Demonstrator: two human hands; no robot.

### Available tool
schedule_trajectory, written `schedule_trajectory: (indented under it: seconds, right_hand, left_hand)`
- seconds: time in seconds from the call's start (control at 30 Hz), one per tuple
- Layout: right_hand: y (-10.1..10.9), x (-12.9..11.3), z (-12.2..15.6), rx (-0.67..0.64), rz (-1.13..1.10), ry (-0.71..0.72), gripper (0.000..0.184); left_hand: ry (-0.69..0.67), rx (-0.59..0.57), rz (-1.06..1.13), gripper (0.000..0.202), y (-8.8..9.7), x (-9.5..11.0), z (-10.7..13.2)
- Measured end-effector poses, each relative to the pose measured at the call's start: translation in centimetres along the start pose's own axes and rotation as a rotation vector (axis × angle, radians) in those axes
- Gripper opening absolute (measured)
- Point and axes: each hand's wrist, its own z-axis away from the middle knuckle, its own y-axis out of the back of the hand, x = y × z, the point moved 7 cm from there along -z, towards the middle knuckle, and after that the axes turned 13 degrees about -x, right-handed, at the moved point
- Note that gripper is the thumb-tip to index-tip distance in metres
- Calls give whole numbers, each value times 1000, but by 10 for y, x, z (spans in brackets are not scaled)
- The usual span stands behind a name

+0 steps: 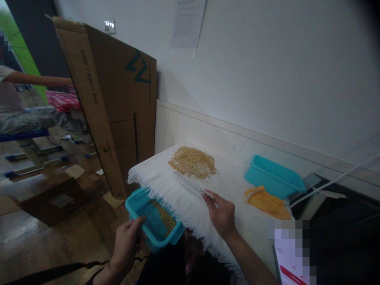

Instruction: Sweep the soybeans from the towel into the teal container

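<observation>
My left hand (126, 241) grips a teal plastic tray (142, 215) held below the near edge of a white fringed cloth (190, 202); several yellow beans lie inside the tray. My right hand (221, 213) rests on the cloth, fingers closed on a clear ruler (190, 185) whose far end reaches a pile of yellow beans (192, 162) at the back of the cloth.
A second teal tray (274, 176) stands at the right with an orange scoop-like thing (264, 200) in front of it. A tall cardboard sheet (113, 103) leans against the wall on the left. Another person's arm (38, 79) shows far left.
</observation>
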Motion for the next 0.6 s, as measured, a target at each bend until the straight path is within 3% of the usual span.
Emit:
schedule_trajectory:
  seconds: [0.1,0.23,0.6]
  right_hand:
    - [3,14,0,69,87,-62,21]
    - [1,24,-3,66,136,-61,24]
    - [-9,17,-9,-42,95,-18,22]
  left_hand:
    - [-4,-6,9,44,-1,1,0]
    - [12,-2,20,44,-1,3,2]
    - [18,-7,31,42,0,-2,-1]
